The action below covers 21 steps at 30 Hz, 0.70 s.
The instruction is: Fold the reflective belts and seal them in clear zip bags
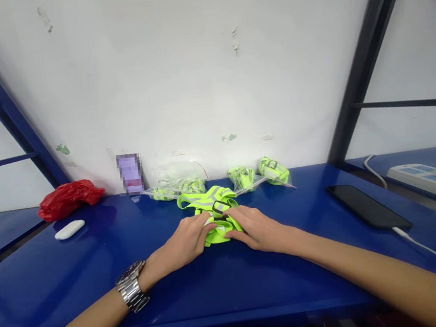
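A neon yellow-green reflective strap harness (206,199) with grey stripes and a black buckle lies bunched at the middle of the blue table (215,292). My left hand (192,235) pinches its near left part between thumb and fingers. On the other side, my right hand (253,227) grips the near right part, close to the buckle. The fingertips of both hands are partly hidden in the folds. A metal watch (132,286) is on my left wrist.
Along the wall stand clear bags (159,189) of similar yellow-green straps and a phone (131,174). A red plastic bag (69,198) and white earbud case (69,229) lie left. At right are a black phone (366,205) on a cable and a power strip (431,176).
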{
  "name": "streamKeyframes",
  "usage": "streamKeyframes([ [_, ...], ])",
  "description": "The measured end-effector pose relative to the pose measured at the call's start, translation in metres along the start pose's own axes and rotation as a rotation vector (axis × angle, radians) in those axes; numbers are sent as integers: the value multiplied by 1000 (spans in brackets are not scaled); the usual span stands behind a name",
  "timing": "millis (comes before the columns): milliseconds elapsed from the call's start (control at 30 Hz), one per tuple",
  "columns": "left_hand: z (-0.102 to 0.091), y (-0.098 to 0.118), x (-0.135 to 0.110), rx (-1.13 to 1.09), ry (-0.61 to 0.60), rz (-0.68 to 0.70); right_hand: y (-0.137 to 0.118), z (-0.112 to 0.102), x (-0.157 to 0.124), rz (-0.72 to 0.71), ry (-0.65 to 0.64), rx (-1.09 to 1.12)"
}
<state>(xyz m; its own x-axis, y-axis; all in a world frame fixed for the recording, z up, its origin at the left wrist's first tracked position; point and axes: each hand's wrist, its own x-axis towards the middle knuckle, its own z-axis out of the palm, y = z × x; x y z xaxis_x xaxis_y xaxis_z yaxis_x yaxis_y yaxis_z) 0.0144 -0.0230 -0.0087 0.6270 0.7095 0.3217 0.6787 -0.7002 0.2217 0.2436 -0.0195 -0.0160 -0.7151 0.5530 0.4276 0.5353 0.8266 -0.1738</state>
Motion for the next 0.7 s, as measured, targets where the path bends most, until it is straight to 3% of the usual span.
streamKeyframes([
  [200, -7, 1, 8, -182, -121, -133, -10, 2, 6, 253, -66, 102],
  [333, -10, -10, 24, -54, -318, -208, -16, 5, 7, 331, 29, -175],
  [400, -12, -14, 32, 40, -387, -234, -19, 5, 8, 274, 134, -363],
  [467, -14, -17, 37, 89, -421, -249, -21, 4, 7, 135, 168, -417],
  [567, -17, -16, 39, 127, -448, -253, -22, 0, 6, -76, 93, -326],
  [700, -19, -11, 34, 184, -405, -224, -17, 0, 4, -141, 15, -381],
])
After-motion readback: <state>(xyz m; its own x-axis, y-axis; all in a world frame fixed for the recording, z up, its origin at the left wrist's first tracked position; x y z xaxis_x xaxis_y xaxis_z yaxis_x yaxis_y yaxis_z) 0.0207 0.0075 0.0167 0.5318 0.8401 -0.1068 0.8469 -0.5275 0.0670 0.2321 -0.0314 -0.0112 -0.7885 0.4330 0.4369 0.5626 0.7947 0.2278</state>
